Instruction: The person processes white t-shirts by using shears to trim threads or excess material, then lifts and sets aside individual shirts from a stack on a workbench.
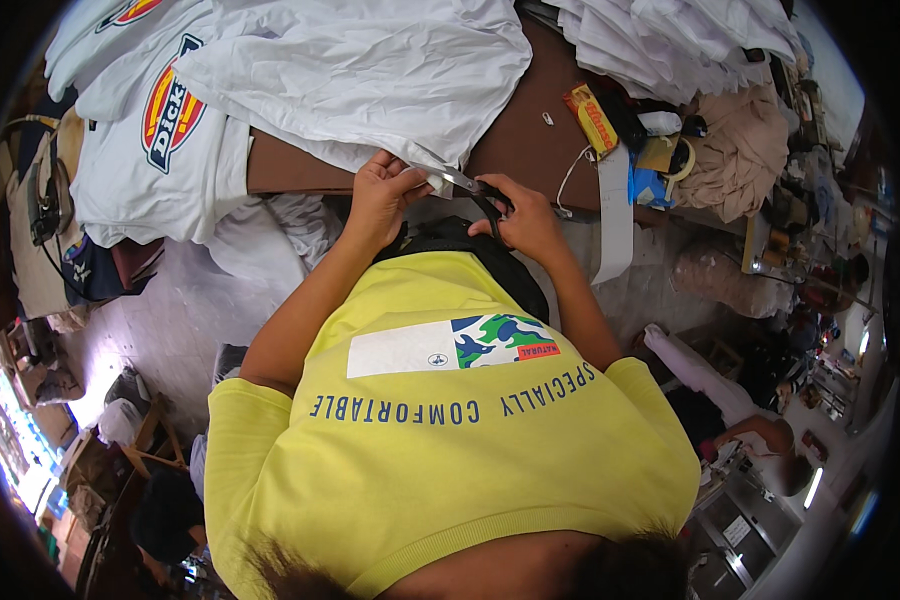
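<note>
A white garment [360, 75] lies spread over the brown table, its near edge hanging at the table's front. My left hand [383, 195] pinches that edge between thumb and fingers. In my right hand [523, 215] is a pair of scissors [457, 180] with dark handles, fingers closed round the grips. The metal blades point left and lie against the pinched cloth, close to my left fingertips. How far the blades are apart is too small to tell.
White shirts with a printed emblem [175, 110] lie at the left. White cloth [680, 40] is heaped at the far right, near a yellow box [591, 120], a tape roll [680, 160] and beige cloth [735, 150]. A white paper strip [615, 220] hangs off the brown table [300, 165]. Another person [760, 440] is at the lower right.
</note>
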`<move>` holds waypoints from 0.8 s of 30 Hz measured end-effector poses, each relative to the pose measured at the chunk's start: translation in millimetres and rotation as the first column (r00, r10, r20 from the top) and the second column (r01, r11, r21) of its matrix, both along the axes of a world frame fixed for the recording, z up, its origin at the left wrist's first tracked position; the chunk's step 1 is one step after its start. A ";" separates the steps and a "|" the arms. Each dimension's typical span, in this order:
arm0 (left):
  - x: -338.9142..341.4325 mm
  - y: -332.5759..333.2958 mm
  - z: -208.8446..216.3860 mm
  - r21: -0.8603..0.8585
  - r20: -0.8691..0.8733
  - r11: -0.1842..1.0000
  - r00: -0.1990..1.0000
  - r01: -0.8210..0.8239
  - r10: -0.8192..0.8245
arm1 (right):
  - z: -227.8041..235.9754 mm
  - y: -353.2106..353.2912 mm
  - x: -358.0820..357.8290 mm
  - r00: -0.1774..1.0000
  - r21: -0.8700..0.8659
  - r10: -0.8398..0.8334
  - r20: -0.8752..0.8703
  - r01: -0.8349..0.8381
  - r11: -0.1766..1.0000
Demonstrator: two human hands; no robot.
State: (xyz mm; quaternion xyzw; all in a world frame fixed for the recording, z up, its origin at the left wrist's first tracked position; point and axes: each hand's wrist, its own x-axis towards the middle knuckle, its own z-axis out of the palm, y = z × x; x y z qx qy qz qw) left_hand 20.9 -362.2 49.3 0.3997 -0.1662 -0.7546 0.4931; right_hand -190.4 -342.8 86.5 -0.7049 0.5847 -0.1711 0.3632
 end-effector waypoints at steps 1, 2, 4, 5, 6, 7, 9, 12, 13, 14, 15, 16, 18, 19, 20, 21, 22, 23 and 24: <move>0.0 -0.2 0.1 0.001 0.002 1.000 1.000 -0.001 0.001 | -2.0 1.0 -1.5 1.000 0.022 -0.013 0.015 0.012 1.000; -0.1 -0.3 0.3 0.002 0.003 1.000 1.000 -0.003 0.003 | -4.5 2.5 -2.9 0.999 0.044 -0.025 0.030 0.024 0.999; -0.3 -1.0 0.3 0.018 -0.006 1.000 1.000 -0.017 0.017 | -7.0 5.0 -5.5 0.998 0.068 -0.044 0.043 0.041 0.997; -0.4 -1.4 -0.4 0.034 -0.016 0.999 0.999 -0.028 0.029 | -7.3 6.6 -6.7 0.998 0.070 -0.050 0.042 0.047 0.996; -0.4 -2.0 -0.8 0.051 -0.027 0.998 0.999 -0.038 0.039 | -8.2 7.8 -7.6 0.998 0.073 -0.057 0.041 0.054 0.996; -0.1 -2.9 -0.8 0.055 -0.030 0.998 0.999 -0.041 0.043 | -11.6 9.0 -8.5 0.997 0.032 -0.055 0.047 0.054 0.998; 0.8 -4.0 -0.8 0.064 -0.035 0.997 0.998 -0.050 0.052 | -14.8 10.2 -7.5 0.997 -0.050 -0.050 0.060 0.053 0.997; 0.4 -2.5 -3.4 0.033 -0.001 0.998 0.998 -0.060 0.060 | -2.0 7.3 1.1 0.998 -0.043 -0.070 -0.010 0.069 0.997; 0.3 -2.2 -3.2 0.029 -0.003 0.998 0.998 -0.063 0.063 | 1.7 5.0 3.7 0.998 -0.043 -0.057 -0.030 0.056 0.998; 0.2 -2.1 -2.4 0.026 -0.005 0.997 0.998 -0.066 0.066 | 4.6 2.1 6.1 0.998 -0.043 -0.045 -0.049 0.042 0.998; 0.1 -1.8 -1.9 0.022 -0.007 0.997 0.998 -0.068 0.068 | 6.6 -0.1 8.1 0.997 -0.042 -0.033 -0.069 0.030 0.999; 0.2 -1.6 -3.1 0.019 -0.003 0.998 0.998 -0.064 0.064 | 7.6 -2.6 10.4 0.997 -0.042 -0.031 -0.067 0.028 0.999; 0.3 -1.0 -6.1 0.013 0.006 0.998 0.998 -0.056 0.056 | 8.0 -6.6 13.8 0.998 -0.042 -0.025 -0.064 0.023 0.999; 0.5 -0.4 -6.3 0.008 0.012 0.999 0.999 -0.052 0.052 | 7.6 -6.7 13.7 0.998 -0.035 -0.026 -0.060 0.024 0.999; 0.8 0.4 -6.0 0.003 0.018 0.999 0.999 -0.049 0.049 | 6.8 -6.5 13.4 0.998 -0.028 -0.026 -0.056 0.025 0.999; 1.3 0.5 -4.6 -0.004 0.024 0.999 0.999 -0.045 0.045 | 6.0 -6.5 13.1 0.998 -0.023 -0.026 -0.052 0.025 0.999; 1.5 0.4 -2.8 0.002 0.017 0.999 0.999 -0.048 0.048 | 3.0 -5.2 11.7 0.999 -0.019 -0.031 -0.029 0.031 0.999; 1.4 0.1 -0.3 0.007 0.010 0.999 0.999 -0.050 0.050 | -2.1 -2.5 9.2 0.999 -0.015 -0.036 -0.005 0.036 0.999; 1.4 -0.2 1.3 0.012 0.003 0.999 0.999 -0.053 0.053 | -5.7 -0.4 6.7 0.999 -0.011 -0.040 0.018 0.041 0.999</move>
